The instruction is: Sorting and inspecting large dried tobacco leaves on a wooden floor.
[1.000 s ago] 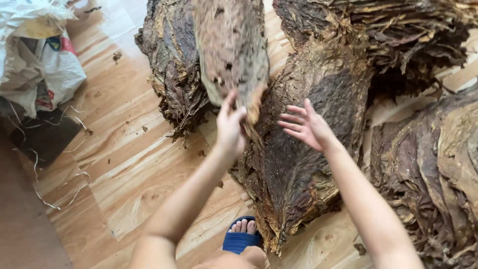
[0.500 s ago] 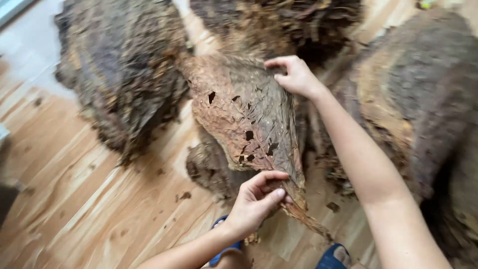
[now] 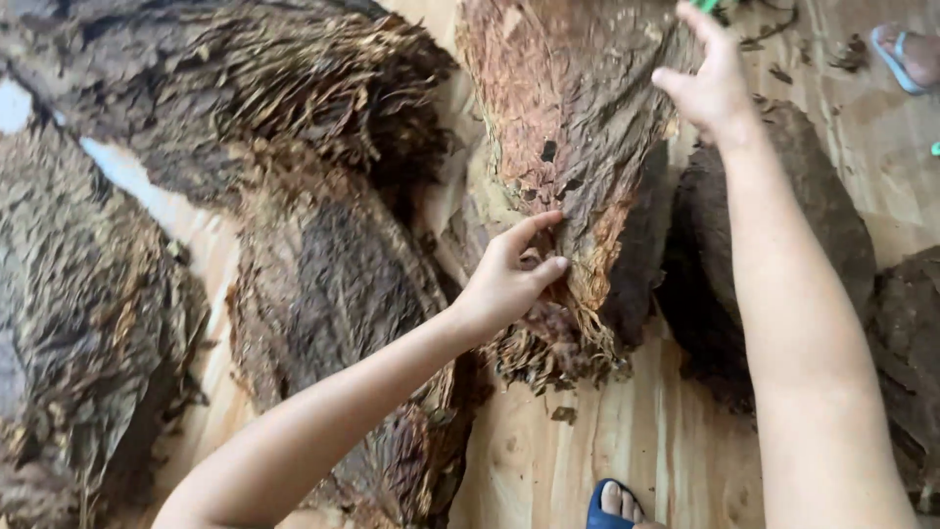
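Note:
A large reddish-brown dried leaf (image 3: 563, 108) with small holes lies spread on top of a pile of dried leaves (image 3: 578, 323). My left hand (image 3: 509, 279) pinches the leaf's narrow lower end near the stem, thumb and fingers closed on it. My right hand (image 3: 713, 83) reaches to the leaf's upper right edge, fingers spread and resting on or just above it; whether it grips cannot be seen. Both bare forearms stretch up from the bottom of the view.
Several dark heaps of dried leaves (image 3: 323, 264) cover the pale wooden floor (image 3: 636, 451), left, middle and right. My foot in a blue sandal (image 3: 612, 504) shows at the bottom. Another person's foot in a light sandal (image 3: 906, 54) is at top right.
The view has swung right and closer. The leaf now lies farther up over a pile, my right hand has moved to its far upper edge, and my left hand still holds the stem end.

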